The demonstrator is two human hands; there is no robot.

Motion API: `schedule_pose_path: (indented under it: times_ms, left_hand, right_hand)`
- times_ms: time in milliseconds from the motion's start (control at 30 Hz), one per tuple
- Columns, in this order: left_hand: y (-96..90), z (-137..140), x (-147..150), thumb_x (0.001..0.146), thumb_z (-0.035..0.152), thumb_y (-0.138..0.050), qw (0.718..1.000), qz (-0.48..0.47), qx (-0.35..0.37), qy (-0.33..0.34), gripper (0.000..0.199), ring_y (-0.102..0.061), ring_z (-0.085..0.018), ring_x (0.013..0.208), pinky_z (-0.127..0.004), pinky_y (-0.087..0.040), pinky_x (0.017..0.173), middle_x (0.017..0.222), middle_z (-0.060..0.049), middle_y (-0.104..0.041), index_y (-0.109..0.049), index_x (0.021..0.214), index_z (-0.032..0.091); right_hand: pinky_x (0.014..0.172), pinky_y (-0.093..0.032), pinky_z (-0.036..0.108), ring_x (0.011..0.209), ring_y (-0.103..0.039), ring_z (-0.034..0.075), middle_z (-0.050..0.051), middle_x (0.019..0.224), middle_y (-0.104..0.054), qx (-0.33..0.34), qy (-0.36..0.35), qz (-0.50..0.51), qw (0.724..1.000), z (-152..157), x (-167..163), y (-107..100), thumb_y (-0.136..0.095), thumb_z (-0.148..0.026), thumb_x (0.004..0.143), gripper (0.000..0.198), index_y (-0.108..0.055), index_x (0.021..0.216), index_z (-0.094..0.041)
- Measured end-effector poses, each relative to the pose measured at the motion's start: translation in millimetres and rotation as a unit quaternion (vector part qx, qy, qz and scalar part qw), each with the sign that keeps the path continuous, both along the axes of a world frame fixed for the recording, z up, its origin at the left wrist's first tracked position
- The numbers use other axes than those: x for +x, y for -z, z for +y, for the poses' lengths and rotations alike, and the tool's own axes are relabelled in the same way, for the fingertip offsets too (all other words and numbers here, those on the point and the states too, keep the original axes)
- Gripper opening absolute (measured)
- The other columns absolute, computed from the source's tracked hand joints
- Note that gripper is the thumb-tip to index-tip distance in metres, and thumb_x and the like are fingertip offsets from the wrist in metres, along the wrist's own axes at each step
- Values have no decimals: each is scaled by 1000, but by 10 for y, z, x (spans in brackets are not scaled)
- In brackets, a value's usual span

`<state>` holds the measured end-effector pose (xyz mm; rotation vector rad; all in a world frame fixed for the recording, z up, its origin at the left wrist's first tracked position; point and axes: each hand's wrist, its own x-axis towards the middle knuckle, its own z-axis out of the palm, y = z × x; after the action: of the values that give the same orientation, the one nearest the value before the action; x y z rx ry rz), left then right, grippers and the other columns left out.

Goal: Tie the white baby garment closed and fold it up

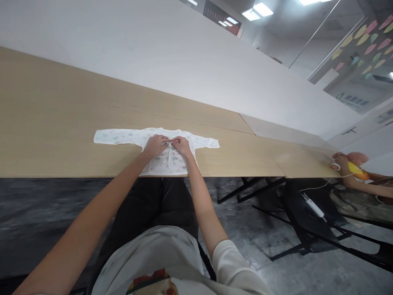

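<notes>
The left hand (157,144) and the right hand (180,144) meet almost tip to tip, both narrow, with thumb and forefinger brought together on the front opening of a small white long-sleeved shirt of thin printed cloth (162,162). Whether a fastener is between the fingertips, I cannot tell; it is too small. The shirt lies flat under both hands, one sleeve stretched out to the left of the left hand, the other to the right of the right hand.

For this fine work at the opening, I think it is better to hold the two cloth edges level, to press straight with the thumbs, and not to pull the front sideways. The hem, nearer to the body than the hands, lies along the edge of the pale wood-coloured worktop (239,157), so a strong pull could perhaps drag it over.

The wrists cover a part of the shirt; I see no other obstacle. Farther to the right of the right hand is a black folding chair (303,209) with a long white power strip (315,208), then another person's hand (339,159) near a yellow-and-orange object (357,170). Beyond both hands, a plain white wall (153,53) rises behind the worktop.
</notes>
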<state>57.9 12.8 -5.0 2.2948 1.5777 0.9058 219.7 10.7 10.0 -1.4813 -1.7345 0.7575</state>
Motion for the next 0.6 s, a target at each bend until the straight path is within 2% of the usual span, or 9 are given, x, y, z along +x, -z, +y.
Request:
schedule_pose_path:
  times_ms: [133, 267, 333, 467, 600]
  left_hand:
    - [-2, -9, 4, 79, 22, -49, 999, 47, -3, 6, 43, -59, -35, 118, -49, -42, 103, 127, -10, -69, -78, 110, 25]
    - [-33, -60, -36, 80, 21, -49, 997, 74, 2, 22, 45, -57, -34, 123, -49, -42, 103, 132, -11, -66, -76, 114, 25]
    - [-75, -107, -68, 78, 22, -50, 997, 75, 6, 24, 40, -57, -34, 123, -48, -42, 104, 130, -12, -66, -78, 108, 24]
    - [-164, -227, -116, 75, 23, -53, 996, 77, 15, 45, 27, -60, -32, 114, -46, -44, 103, 116, -10, -71, -79, 82, 23]
    - [-164, -320, -122, 71, 21, -50, 994, 74, 9, 80, 30, -61, -31, 111, -46, -44, 103, 110, -9, -71, -79, 75, 25]
  right_hand:
    - [81, -51, 24, 79, -67, 15, 1, 78, -71, -3, -6, -32, 999, -4, -18, -27, -65, -13, 78, 5, -69, 77, -17]
    - [81, -50, 25, 79, -67, 16, 2, 77, -72, 8, -1, -74, 997, -16, -57, -73, -63, -13, 80, 9, -69, 75, -17]
    - [80, -50, 24, 79, -66, 16, 3, 78, -72, 12, 1, -90, 996, -29, -74, -86, -61, -10, 80, 12, -69, 74, -17]
    - [77, -48, 22, 76, -64, 14, 2, 79, -72, 51, -16, -88, 995, -148, -68, -86, -58, -6, 80, 16, -70, 79, -17]
    - [75, -47, 23, 74, -64, 14, 1, 76, -71, 57, -37, -105, 992, -370, 5, -83, -63, -11, 82, 11, -70, 77, -17]
